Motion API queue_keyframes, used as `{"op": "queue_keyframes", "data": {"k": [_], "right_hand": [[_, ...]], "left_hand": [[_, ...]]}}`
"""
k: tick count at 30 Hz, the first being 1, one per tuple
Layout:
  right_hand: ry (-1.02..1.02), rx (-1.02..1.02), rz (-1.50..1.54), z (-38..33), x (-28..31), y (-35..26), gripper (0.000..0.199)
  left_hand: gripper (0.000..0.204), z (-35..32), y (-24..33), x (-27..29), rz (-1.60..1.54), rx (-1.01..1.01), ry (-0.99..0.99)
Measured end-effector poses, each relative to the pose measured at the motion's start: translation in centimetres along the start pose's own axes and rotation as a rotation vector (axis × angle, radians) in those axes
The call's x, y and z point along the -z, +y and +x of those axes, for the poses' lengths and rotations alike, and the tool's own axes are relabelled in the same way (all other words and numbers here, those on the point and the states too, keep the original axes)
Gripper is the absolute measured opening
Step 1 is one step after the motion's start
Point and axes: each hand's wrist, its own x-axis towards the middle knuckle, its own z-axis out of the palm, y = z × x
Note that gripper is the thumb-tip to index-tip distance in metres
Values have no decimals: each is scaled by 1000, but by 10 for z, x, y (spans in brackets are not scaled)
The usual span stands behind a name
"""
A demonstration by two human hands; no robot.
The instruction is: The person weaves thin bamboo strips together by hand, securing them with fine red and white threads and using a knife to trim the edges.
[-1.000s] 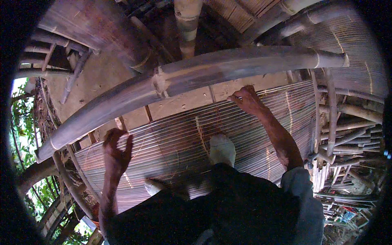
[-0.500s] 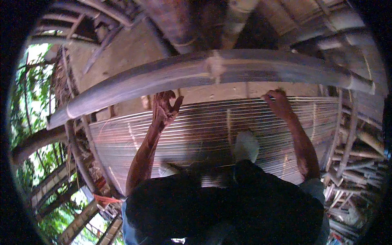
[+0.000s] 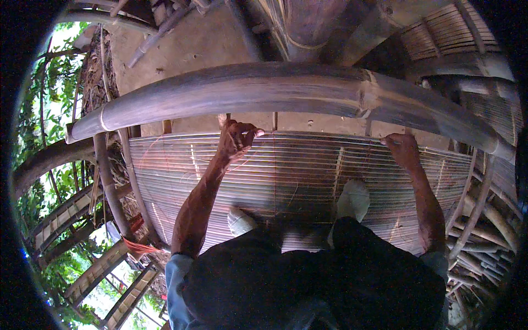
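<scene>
Head view, from where I stand: strip mat (image 3: pixel 297 154) spans mid-frame, thin pale strips running side to side, upper edge just below a thick bamboo pole (image 3: pixel 231 91) that bows across the upper half. Left hand (image 3: pixel 235 139) at the mat's upper edge, left of centre: fingers curled in, thumb pointing right, gap narrow; can't tell whether it grips a strip. Right hand (image 3: pixel 404 150) at the same edge, right of centre: thumb and fingertips nearly together at the top strips; can't tell if anything is pinched. Hands well apart. Two pale shoes, left one (image 3: pixel 240 221) and right one (image 3: pixel 353 199), show against the mat between the forearms. Dark garment (image 3: pixel 313 280) fills bottom centre; blue sleeve (image 3: pixel 177 286) lower left. Orange-red cloth (image 3: pixel 142 247) lower left, beyond the mat. Green foliage (image 3: pixel 55 143) along the left rim; wooden poles (image 3: pixel 484 242) heaped lower right. Tan earthen surface (image 3: pixel 187 60) upper left, behind the pole.
</scene>
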Motion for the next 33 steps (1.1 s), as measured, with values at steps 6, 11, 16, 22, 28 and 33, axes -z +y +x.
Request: {"op": "queue_keyframes", "data": {"k": [6, 11, 16, 22, 28, 33], "right_hand": [[51, 16, -32, -4, 6, -1, 25], [409, 199, -71, -22, 0, -45, 31], [571, -61, -37, -64, -48, -98, 39], [553, -203, -263, -89, -66, -119, 25], [659, -290, -399, -103, -90, -121, 21], [401, -504, -425, -98, -80, -126, 28]], "left_hand": [[15, -1, -7, -17, -424, 418, -47], [21, -1, 8, -10, -301, 289, 45], [25, -1, 9, -3, -81, 193, 44], [29, 0, 11, -11, -64, 107, 61], [24, -6, -25, -41, -384, 130, 115], [17, -13, -31, -51, -593, 201, 263]]}}
